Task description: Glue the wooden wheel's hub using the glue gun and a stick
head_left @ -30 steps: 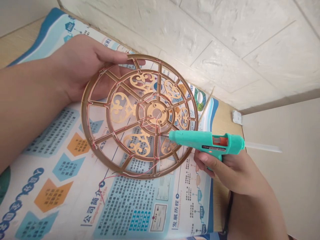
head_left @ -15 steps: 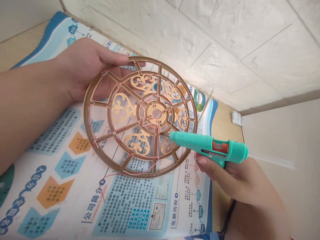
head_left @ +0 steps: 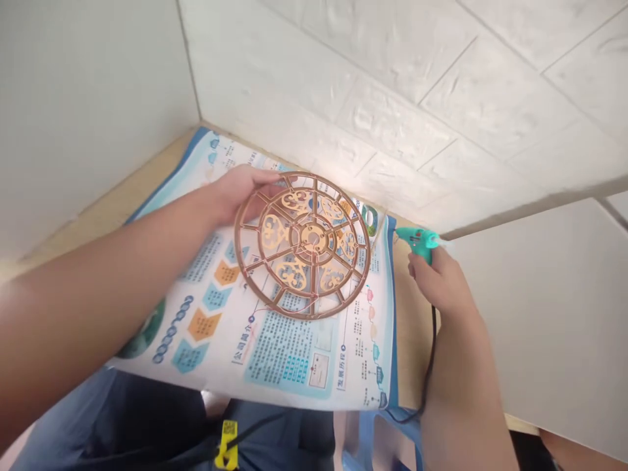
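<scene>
Plainly, the glue gun (head_left: pixel 419 241) sat to the right of the round frame (head_left: pixel 307 234), clear of its rim, with a gap between them in the head view. The frame, wheel-like and with no long axis of its own, was held over the printed sheet (head_left: pixel 356 340) on the counter (head_left: pixel 409 347); whether its lower rim touched the sheet could not be told. The gun's barrel ran roughly sideways, its nozzle aimed left toward the frame's side and showing near the sheet's blue edge. A thin stick (head_left: pixel 379 229) showed between frame and gun. The left hand (head_left: pixel 240 193) was the nearer one, in contact with the frame at its upper left: the thumb lay over the rim and the fingers reached behind, partly visible through the openings, so the grip was narrow, closed about the rim. The right hand (head_left: pixel 441 278), well apart from the frame, was wrapped around the gun's handle, though the exact place of the index finger was too small to make out. A dark cord (head_left: pixel 434 333) hung below that hand.
</scene>
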### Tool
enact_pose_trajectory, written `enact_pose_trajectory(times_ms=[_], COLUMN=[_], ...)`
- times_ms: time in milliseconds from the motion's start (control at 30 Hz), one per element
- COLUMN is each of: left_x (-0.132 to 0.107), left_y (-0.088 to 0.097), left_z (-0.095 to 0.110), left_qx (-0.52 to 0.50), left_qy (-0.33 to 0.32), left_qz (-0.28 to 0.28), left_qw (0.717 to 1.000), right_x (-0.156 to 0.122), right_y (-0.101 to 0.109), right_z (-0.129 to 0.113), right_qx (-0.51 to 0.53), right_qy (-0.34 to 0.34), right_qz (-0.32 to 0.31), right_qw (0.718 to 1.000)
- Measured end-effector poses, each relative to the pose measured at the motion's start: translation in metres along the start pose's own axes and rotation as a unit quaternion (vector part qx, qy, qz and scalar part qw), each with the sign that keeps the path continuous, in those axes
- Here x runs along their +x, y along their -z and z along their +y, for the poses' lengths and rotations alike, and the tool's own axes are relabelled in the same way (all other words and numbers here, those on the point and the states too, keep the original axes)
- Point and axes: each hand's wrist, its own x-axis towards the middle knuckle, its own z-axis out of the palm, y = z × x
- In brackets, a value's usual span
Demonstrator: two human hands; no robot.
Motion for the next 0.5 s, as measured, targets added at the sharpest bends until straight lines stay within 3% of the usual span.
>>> enact_pose_trajectory(times_ms=[100, 233, 500], left_x=[-0.001, -0.001, -0.006], left_y=[0.004, 0.008, 0.014], left_z=[0.001, 0.001, 0.005], left_qx=[-0.016, -0.030, -0.047], left_qy=[0.004, 0.000, 0.001], left_qz=[0.001, 0.002, -0.064], left_qw=[1.000, 1.000, 0.997], right_x=[0.002, -0.002, -0.021], right_y=[-0.009, -0.015, 0.014], right_z=[-0.006, -0.011, -0.016], right_qx=[-0.096, -0.131, -0.217], right_qy=[0.004, 0.015, -0.051], right_qz=[-0.022, -0.084, -0.112], right_qw=[0.995, 0.988, 0.968])
